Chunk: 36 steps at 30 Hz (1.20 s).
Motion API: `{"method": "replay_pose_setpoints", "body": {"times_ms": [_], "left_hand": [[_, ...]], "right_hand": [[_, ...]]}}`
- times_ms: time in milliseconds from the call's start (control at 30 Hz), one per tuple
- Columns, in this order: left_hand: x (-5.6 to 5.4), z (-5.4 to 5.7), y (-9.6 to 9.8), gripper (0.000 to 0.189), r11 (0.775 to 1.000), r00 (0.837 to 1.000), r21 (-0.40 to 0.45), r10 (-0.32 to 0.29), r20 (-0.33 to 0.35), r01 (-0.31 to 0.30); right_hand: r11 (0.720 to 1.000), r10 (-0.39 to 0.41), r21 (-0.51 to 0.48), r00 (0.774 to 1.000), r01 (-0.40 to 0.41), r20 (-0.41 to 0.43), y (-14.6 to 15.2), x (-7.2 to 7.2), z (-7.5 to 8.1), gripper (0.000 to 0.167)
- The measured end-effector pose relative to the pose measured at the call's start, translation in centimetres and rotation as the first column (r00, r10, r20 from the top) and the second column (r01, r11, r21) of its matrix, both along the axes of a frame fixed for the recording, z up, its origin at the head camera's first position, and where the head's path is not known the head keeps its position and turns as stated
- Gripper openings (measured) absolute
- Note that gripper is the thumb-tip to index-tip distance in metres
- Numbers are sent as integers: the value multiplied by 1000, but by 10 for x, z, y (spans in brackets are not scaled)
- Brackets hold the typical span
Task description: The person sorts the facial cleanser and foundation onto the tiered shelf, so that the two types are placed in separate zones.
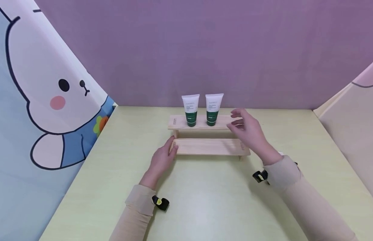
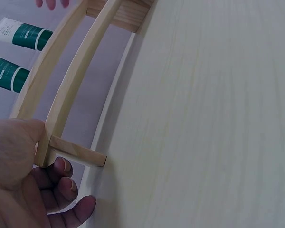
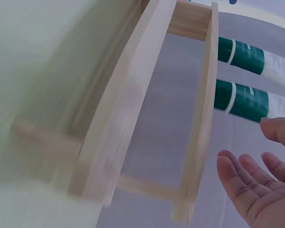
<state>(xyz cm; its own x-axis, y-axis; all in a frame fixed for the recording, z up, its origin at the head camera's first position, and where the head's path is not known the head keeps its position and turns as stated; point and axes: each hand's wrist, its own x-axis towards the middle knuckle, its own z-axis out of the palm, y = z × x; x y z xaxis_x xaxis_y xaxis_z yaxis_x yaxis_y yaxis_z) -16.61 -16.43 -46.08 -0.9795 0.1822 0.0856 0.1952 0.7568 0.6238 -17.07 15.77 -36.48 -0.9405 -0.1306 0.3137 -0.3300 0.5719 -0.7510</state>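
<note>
A two-tier wooden display rack [image 1: 209, 147] stands on the table. My left hand [image 1: 162, 160] grips the left end of its lower tier, and in the left wrist view the fingers [image 2: 66, 190] curl beneath the board. On the upper tier stand two white-and-green squeeze tubes, a left tube [image 1: 191, 110] and a right tube [image 1: 213, 109], both upright on their caps. My right hand [image 1: 249, 130] hovers by the upper tier's right end, a short way right of the right tube. In the right wrist view its fingers [image 3: 242, 185] are loosely bent, holding nothing.
The pale wood-look table [image 1: 204, 207] runs back to a purple backdrop [image 1: 219, 50]. A cartoon-printed cloth [image 1: 45, 100] hangs on the left, and a pale cloth [image 1: 355, 110] on the right. A small white thing, mostly hidden, shows behind the right wrist.
</note>
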Motion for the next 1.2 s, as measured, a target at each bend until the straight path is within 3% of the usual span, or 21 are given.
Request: {"method": "replay_pose_setpoints", "body": {"times_ms": [500, 833, 1200], "left_hand": [[-2, 1, -2, 55, 1000, 1000, -1, 4, 24, -4], [-2, 0, -1, 55, 1000, 1000, 4, 2, 22, -2], [-3, -2, 0, 54, 1000, 1000, 7, 1, 11, -1]], "right_hand": [[968, -81, 244, 995, 65, 59, 67, 52, -9, 36], [925, -149, 375, 961, 53, 234, 95, 81, -25, 40], [887, -209, 460, 923, 40, 322, 123, 98, -53, 42]]}}
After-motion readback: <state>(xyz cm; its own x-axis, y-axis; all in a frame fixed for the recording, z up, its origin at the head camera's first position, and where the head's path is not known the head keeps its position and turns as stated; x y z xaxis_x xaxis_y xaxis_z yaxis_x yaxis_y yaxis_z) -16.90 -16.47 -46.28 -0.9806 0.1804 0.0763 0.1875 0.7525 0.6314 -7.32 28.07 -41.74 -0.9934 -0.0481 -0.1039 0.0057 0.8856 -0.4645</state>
